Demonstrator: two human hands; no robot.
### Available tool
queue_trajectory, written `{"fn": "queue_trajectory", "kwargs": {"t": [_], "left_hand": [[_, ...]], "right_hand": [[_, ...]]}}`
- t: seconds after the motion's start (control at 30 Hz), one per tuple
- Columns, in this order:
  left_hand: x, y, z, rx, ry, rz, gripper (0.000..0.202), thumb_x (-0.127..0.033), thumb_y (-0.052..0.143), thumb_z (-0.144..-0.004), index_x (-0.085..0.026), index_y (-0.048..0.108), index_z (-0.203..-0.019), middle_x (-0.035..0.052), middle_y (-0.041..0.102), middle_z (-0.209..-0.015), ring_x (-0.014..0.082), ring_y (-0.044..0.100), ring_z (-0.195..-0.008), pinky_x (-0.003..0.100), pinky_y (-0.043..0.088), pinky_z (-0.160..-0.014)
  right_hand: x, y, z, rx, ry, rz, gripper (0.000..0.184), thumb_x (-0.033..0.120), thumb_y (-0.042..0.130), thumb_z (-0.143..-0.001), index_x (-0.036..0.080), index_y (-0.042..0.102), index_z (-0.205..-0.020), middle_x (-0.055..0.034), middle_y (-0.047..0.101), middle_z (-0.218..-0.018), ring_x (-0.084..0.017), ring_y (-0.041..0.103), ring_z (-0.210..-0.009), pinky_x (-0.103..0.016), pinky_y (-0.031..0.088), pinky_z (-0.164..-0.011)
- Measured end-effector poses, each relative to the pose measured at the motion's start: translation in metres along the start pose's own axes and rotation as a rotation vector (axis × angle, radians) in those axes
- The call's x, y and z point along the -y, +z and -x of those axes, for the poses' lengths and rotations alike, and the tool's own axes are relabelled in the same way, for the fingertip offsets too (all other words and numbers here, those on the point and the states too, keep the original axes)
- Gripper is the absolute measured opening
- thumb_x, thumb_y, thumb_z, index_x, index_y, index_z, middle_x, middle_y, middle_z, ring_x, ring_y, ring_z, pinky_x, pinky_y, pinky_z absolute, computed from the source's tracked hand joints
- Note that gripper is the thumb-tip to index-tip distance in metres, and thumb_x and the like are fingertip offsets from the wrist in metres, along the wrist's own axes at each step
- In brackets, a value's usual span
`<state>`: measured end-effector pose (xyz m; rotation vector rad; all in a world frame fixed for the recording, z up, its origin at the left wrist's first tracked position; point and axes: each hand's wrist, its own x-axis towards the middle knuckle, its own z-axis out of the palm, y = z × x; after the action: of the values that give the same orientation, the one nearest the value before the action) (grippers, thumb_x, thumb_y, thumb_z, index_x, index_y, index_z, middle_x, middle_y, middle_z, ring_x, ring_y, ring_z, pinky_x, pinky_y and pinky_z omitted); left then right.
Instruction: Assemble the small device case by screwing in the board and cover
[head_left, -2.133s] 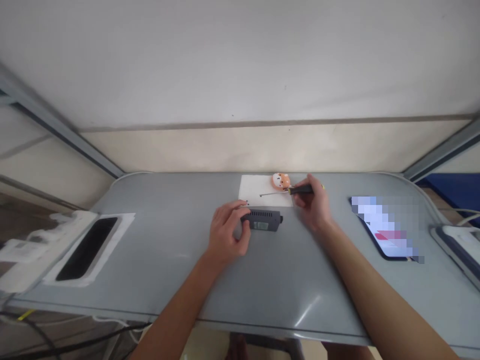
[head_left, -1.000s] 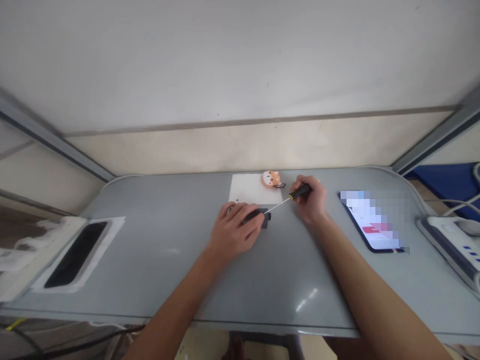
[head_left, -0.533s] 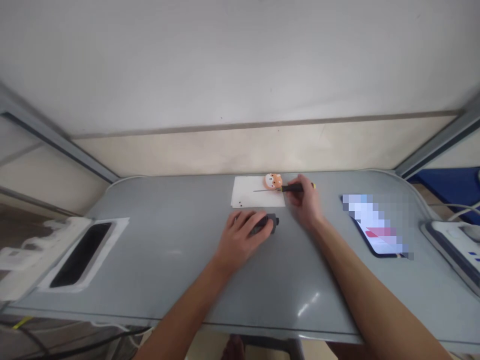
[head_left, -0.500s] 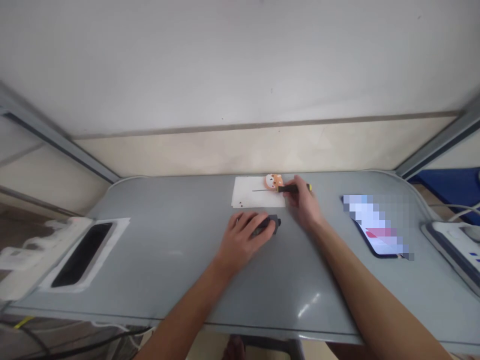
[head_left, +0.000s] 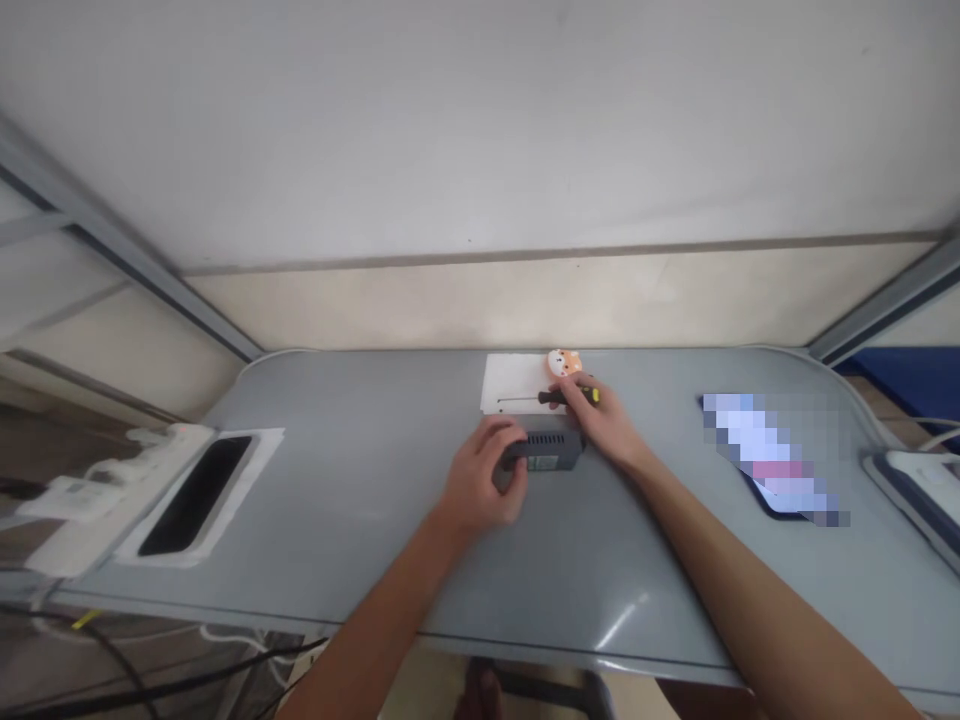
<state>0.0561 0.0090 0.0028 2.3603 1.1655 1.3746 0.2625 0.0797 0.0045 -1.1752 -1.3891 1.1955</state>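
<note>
My left hand (head_left: pixel 487 475) grips the left end of a dark grey box-shaped device (head_left: pixel 553 452) with a row of vent slots and a pale label, on or just above the desk. In my right hand (head_left: pixel 592 405) is a screwdriver (head_left: pixel 553 398) with a black and yellow handle. Its thin shaft points left over a white sheet of paper (head_left: pixel 514 376). Close to the tip, small dark specks, perhaps screws, lie on the paper. An orange and white animal-face item (head_left: pixel 563 363) rests at the paper's right edge, just behind my right hand.
On the grey desk (head_left: pixel 360 450), a phone with a lit, blurred screen (head_left: pixel 772 460) lies to the right. A dark phone (head_left: pixel 196 495) rests on white paper at left, beside a white power strip (head_left: pixel 112 510). Another power strip (head_left: pixel 915 500) is at far right. A wall stands behind.
My left hand has shifted its grip to the device's left end, and the device is turned so its vented side and label show. The screwdriver tip has moved down towards the dark specks.
</note>
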Motion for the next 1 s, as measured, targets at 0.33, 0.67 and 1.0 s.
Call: {"fn": "queue_trajectory", "kwargs": {"t": [0.33,0.67,1.0], "left_hand": [[0.020,0.006,-0.003,0.142,-0.592,0.214,0.022,-0.040,0.064,-0.095,-0.022,0.073,-0.106,0.0031,0.075,-0.094,0.0188,0.069,-0.083,0.034,0.057,-0.079],[0.009,-0.011,-0.004,0.378,-0.411,0.122,0.068,-0.039,0.087,-0.077,-0.030,0.060,-0.139,0.0099,0.060,-0.142,0.0284,0.060,-0.129,0.047,0.050,-0.111],[0.015,-0.010,-0.003,0.256,-0.392,0.130,0.020,-0.039,0.066,-0.095,-0.022,0.075,-0.101,0.0055,0.076,-0.097,0.0206,0.071,-0.091,0.036,0.057,-0.085]], "right_hand": [[-0.018,-0.016,-0.020,-0.321,0.121,-0.523,0.040,0.061,0.072,-0.081,0.021,0.071,-0.078,-0.0012,0.064,-0.062,-0.012,0.045,-0.051,-0.028,0.029,-0.049],[-0.015,-0.024,-0.020,-0.418,0.104,-0.487,0.037,0.056,0.072,-0.080,0.020,0.068,-0.073,0.0003,0.060,-0.061,-0.011,0.045,-0.050,-0.031,0.028,-0.050],[0.002,-0.025,-0.013,-0.391,0.088,-0.580,0.027,0.046,0.073,-0.073,0.023,0.062,-0.066,-0.0025,0.060,-0.069,-0.012,0.045,-0.055,-0.029,0.030,-0.046]]}}
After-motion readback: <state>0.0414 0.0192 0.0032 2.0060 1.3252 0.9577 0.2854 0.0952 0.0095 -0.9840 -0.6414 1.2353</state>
